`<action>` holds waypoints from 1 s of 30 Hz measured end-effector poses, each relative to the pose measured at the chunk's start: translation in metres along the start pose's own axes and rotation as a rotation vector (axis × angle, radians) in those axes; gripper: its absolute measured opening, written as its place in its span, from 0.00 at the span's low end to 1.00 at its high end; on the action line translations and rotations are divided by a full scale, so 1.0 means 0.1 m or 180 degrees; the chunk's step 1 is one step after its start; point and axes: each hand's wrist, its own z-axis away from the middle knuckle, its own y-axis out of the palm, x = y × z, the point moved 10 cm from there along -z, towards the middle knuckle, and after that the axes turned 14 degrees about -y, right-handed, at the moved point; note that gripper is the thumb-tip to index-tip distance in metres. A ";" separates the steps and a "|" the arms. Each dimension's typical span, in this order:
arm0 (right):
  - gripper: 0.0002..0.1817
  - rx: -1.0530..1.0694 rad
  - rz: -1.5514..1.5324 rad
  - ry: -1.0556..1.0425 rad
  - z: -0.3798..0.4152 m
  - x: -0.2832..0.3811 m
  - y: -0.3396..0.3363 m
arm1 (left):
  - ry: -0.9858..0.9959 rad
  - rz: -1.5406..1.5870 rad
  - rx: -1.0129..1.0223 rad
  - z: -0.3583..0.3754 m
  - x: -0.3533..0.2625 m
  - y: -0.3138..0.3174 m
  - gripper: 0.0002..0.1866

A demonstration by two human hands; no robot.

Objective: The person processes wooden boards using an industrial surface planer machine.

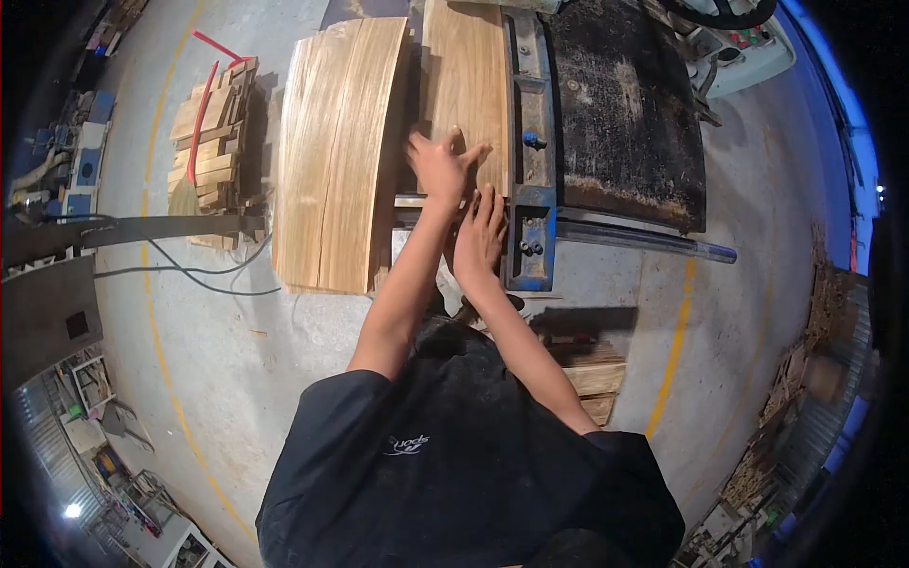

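Observation:
A light wooden board (464,80) lies lengthwise against the metal fence (531,218), which is worn blue at its near end. My left hand (441,172) rests at the board's left side near its close end, fingers spread. Lower and to the right, my right hand (479,237) reaches the board's near end beside the fence, its fingers stretched forward; the thumb is hard to see. Left of my hands stands a stack of wide wooden boards (336,151), apart from both hands.
Right of the fence lies a dark, scuffed machine bed (625,123), with a metal bar (653,241) along its near side. On the left are a pile of wood pieces (210,142) and a red-handled broom (196,133). A cable (208,272) crosses the floor. More wood (598,379) sits low at right.

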 end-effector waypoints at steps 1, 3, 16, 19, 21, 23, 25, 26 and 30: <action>0.28 -0.0048 -0.0201 0.0081 -0.05 -0.03 0.04 | 0.0037 -0.0014 -0.0137 -0.06 -0.04 0.00 0.30; 0.29 -0.0044 -0.0044 0.0081 -0.17 -0.06 0.09 | -0.0084 0.0076 -0.0090 -0.17 -0.07 0.05 0.29; 0.45 -0.0710 -0.0089 0.0005 -1.59 -0.26 0.21 | 0.1075 0.2058 -0.0413 -1.21 -0.75 0.11 0.11; 0.43 -0.0836 -0.0827 0.0200 -1.72 -0.38 0.27 | 0.0834 0.2213 -0.0638 -1.29 -0.90 -0.47 0.10; 0.42 -0.0691 -0.0526 0.0141 -1.85 -0.33 0.18 | 0.0636 0.2119 -0.0686 -1.44 -0.90 -0.88 0.08; 0.41 -0.0606 -0.0223 0.0102 -1.97 -0.35 0.18 | 0.0600 0.1706 -0.0796 -1.55 -0.76 -1.27 0.14; 0.42 -0.0721 -0.0270 0.0004 -2.05 -0.40 0.22 | 0.0458 0.1054 -0.0599 -1.57 -0.50 -1.51 0.24; 0.42 -0.0700 -0.0289 0.0050 -2.13 -0.42 0.24 | 0.0528 0.0790 -0.0533 -1.56 -0.34 -1.61 0.30; 0.42 -0.0636 -0.0152 0.0005 -2.34 -0.48 0.26 | -0.0167 -0.0581 0.0132 -1.24 0.38 -1.74 0.50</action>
